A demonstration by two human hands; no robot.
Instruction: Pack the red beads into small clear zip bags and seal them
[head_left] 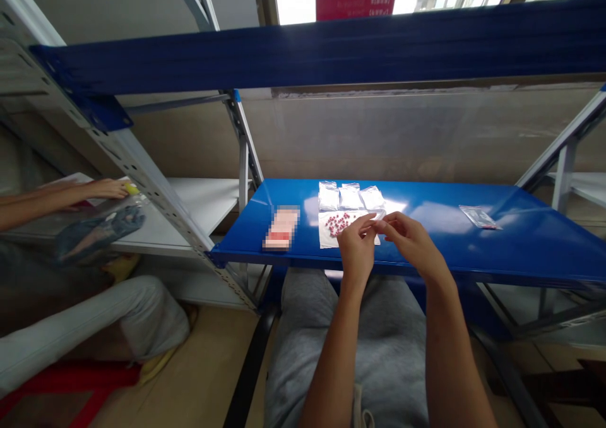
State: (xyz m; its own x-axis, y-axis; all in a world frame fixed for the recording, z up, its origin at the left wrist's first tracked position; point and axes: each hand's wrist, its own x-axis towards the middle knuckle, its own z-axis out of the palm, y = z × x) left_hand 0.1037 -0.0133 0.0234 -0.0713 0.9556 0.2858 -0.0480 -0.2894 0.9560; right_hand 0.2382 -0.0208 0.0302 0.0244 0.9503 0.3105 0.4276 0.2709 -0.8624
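Co-worker's hand lies far left on a white shelf, touching a small yellow thing, well apart from the person's own hands. On the blue shelf, a blurred pink packet lies at the left. Near it to the right is a flat clear pouch with small red beads scattered in its upper middle. The pouch lies flat near the shelf's front edge, its long axis running left to right. Three small white bags sit in a row just behind it. The left hand comes up from below, forearm nearly upright, back toward the camera, covering the pouch's right part; its thumb and forefinger are pinched shut. The right hand reaches in from the right, wrist angled leftward. Its thumb and forefinger are also pinched, meeting the left's tips at the pouch's right edge. Whether the fingers grip that edge or something smaller cannot be told. A small clear bag lies tilted, well apart at the right.
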